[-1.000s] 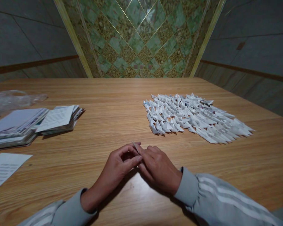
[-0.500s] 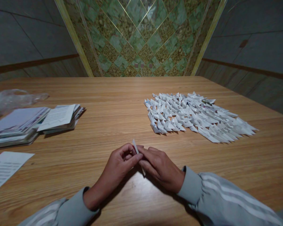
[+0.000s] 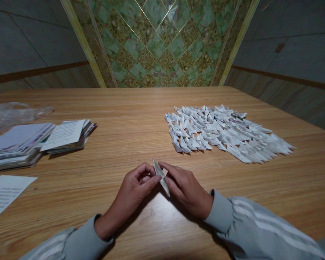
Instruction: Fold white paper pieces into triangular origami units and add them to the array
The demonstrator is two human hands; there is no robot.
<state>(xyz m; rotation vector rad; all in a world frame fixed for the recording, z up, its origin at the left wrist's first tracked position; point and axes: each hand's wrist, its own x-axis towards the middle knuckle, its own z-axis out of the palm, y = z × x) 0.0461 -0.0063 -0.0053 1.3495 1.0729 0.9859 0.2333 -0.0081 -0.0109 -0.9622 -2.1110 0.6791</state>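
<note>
A small folded paper (image 3: pixel 165 187) is held between my two hands above the near middle of the table. It is white, narrow and pointed at both ends, and slants down to the right. My left hand (image 3: pixel 138 184) pinches its left side, the thumb lying across it and the fingers curled behind. On the other side my right hand (image 3: pixel 185 186) grips it between thumb and fingertips. Part of the paper is hidden by my fingers.
Many folded paper boats (image 3: pixel 200 130) stand in packed rows at the right of the wooden table (image 3: pixel 119 108). To the left are a stack of papers (image 3: pixel 18 139), a smaller stack (image 3: pixel 66 135), a loose printed sheet (image 3: pixel 8 195) and a clear plastic bag (image 3: pixel 13 113).
The folded paper has turned and its sides have spread a little, so more of its surface shows. My right fingers have shifted from covering it to its right edge.
</note>
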